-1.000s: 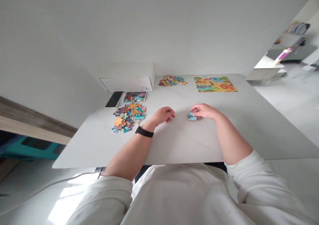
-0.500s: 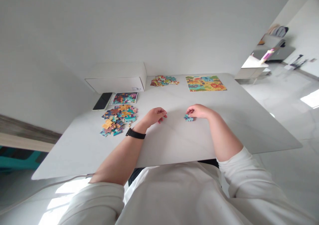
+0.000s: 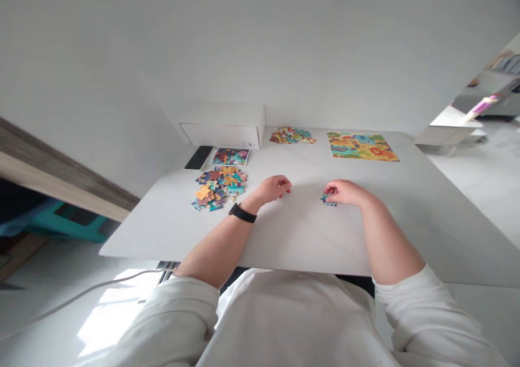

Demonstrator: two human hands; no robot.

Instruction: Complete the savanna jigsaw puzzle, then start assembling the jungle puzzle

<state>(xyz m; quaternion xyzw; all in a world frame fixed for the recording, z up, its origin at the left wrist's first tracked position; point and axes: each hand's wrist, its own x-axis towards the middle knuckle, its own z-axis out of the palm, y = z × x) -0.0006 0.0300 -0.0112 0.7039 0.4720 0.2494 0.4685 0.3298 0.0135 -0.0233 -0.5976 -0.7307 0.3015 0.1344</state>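
Observation:
My right hand [image 3: 345, 192] pinches small blue-teal jigsaw puzzle pieces [image 3: 330, 200] low over the white table [image 3: 300, 237]; its fingers partly cover them. They look joined, though I cannot tell how many there are. To the left, my left hand [image 3: 274, 188], with a black band on its wrist, is loosely curled just above the tabletop. Nothing shows between its fingers. Left of that hand lies a heap of mixed puzzle pieces [image 3: 219, 187] in orange, brown, blue and teal. Behind the heap is a colourful picture card [image 3: 229, 156].
A phone [image 3: 199, 158] lies beside the card, and a white box [image 3: 223, 134] stands behind them against the wall. At the back is a second pile of puzzle pieces [image 3: 291, 135]. Farther right lies an animal picture puzzle [image 3: 361, 146]. A cable [image 3: 93, 287] runs off the lower left.
The view has swung left, so the table things appear farther right. My right hand still holds the blue-teal pieces, with its fingers covering more of them. My left hand stays curled nearby.

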